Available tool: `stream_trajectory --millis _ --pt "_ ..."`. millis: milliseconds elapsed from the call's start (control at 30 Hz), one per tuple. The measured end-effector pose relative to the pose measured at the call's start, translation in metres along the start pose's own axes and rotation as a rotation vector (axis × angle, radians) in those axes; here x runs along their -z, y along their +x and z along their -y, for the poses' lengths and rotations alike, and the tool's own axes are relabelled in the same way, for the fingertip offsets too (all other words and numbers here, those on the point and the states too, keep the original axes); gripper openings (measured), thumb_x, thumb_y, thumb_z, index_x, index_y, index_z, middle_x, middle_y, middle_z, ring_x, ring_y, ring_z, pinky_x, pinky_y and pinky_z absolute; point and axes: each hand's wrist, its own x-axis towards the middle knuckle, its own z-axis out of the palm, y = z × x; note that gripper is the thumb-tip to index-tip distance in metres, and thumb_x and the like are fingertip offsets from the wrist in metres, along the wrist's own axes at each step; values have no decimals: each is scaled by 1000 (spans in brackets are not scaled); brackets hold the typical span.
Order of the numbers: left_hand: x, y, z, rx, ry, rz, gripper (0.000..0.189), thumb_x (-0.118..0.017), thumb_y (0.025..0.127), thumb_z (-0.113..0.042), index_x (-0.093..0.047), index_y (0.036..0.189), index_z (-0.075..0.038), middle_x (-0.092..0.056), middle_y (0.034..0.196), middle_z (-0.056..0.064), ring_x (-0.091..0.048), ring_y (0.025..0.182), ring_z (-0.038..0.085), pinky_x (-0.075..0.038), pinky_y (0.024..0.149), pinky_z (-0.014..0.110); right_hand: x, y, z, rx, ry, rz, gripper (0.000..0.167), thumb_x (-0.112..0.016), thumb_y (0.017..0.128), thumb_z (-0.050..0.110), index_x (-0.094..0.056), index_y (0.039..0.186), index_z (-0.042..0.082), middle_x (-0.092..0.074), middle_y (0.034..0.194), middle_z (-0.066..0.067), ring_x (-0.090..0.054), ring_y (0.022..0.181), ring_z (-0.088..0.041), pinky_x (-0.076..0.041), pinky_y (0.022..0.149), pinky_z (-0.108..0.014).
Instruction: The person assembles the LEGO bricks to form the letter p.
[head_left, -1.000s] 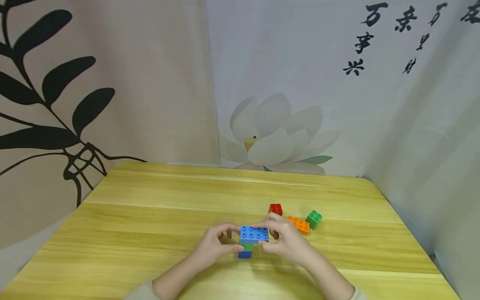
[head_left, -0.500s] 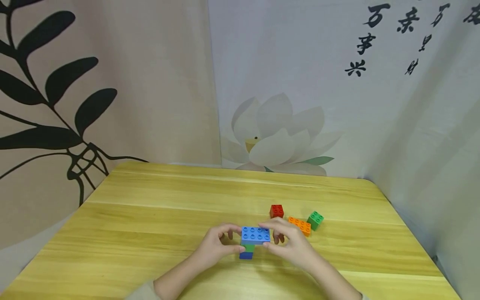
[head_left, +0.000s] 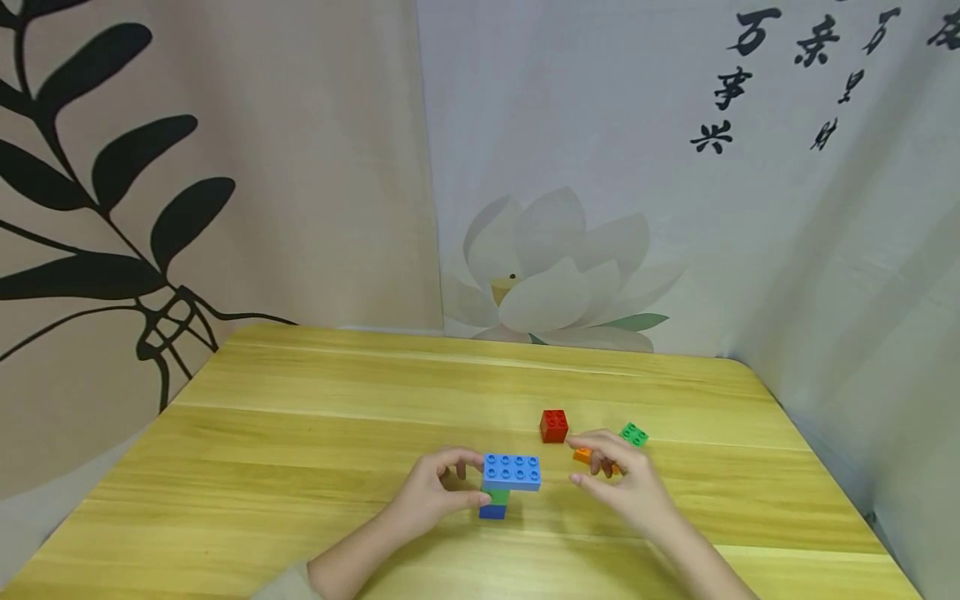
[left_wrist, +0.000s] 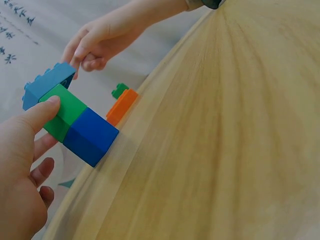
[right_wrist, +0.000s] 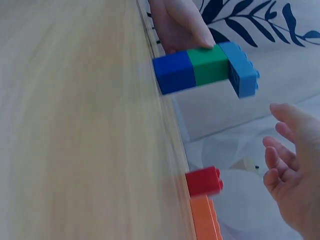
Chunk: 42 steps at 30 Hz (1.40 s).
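Observation:
My left hand [head_left: 431,493] pinches the green brick [left_wrist: 69,111] in the middle of a small stack, its thumb on the near side. Under that sits a dark blue brick [head_left: 492,512], standing on the table. On top lies a longer light blue brick [head_left: 512,472], whose right end juts out past the bricks below. To the right of the stack, my right hand [head_left: 637,487] holds nothing; thumb and index finger are spread apart. In the right wrist view a gap shows between its fingers and the light blue brick.
A red brick [head_left: 553,427] stands behind the stack, to its right. Beyond my right hand are an orange brick [head_left: 582,455], partly covered by the fingers, and a loose green brick [head_left: 634,433]. All rest on the wooden table [head_left: 315,433], with a printed curtain behind.
My right hand has let go of the light blue brick and moved right, now in front of the orange brick. The left hand and the stack stay in place.

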Motion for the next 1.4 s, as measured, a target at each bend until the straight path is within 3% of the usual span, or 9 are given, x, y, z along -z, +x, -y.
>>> stream_trajectory --millis 233,433,533,700,933,1233,1400 --pt "-1 1 1 0 10 -1 36 -82 76 -16 -68 110 -14 -62 96 4 -43 81 23 -34 62 24 14 -13 -36 -87 -66 -54 41 -77 71 -11 -67 109 1 -64 99 0 -48 70 -21 -41 58 -31" --pt "-1 2 3 -1 16 -8 36 -81 76 -15 -68 110 -15 -63 97 2 -43 83 23 -34 64 25 27 -19 -55 -145 -60 -103 41 -78 74 -6 -68 111 8 -65 101 1 -49 73 -20 -39 62 -29" --pt "-1 2 2 1 22 -10 36 -81 76 -15 -68 109 -15 -62 96 3 -44 83 24 -34 63 25 34 -19 -61 -160 -78 -121 39 -77 74 -6 -68 110 7 -65 101 1 -49 75 -19 -39 62 -29" --pt "-1 1 1 2 15 -12 36 -81 76 -14 -68 110 -14 -62 96 5 -44 81 25 -34 62 24 42 -21 -67 -176 -131 -160 37 -78 74 -6 -69 109 5 -66 99 -10 -49 75 -17 -38 62 -26" --pt "-1 1 0 -5 11 -9 36 -82 76 -15 -68 109 -14 -61 95 5 -44 80 26 -34 62 24 47 -24 -74 -269 -210 -189 35 -78 76 -2 -69 109 4 -65 101 -12 -51 75 -13 -38 61 -22" --pt "-1 1 0 -10 10 -10 36 -82 76 -14 -68 109 -14 -63 97 5 -44 79 25 -34 61 24 52 -22 -59 -415 -244 -170 34 -73 81 -2 -64 114 -5 -62 104 -19 -51 77 -16 -39 63 -21" --pt "-1 1 1 -10 6 -4 36 -82 76 -14 -68 110 -13 -62 97 6 -43 77 23 -34 60 23 55 -32 -84 -468 -250 -155 37 -75 83 6 -64 118 0 -63 110 -14 -52 80 -14 -41 66 -21"
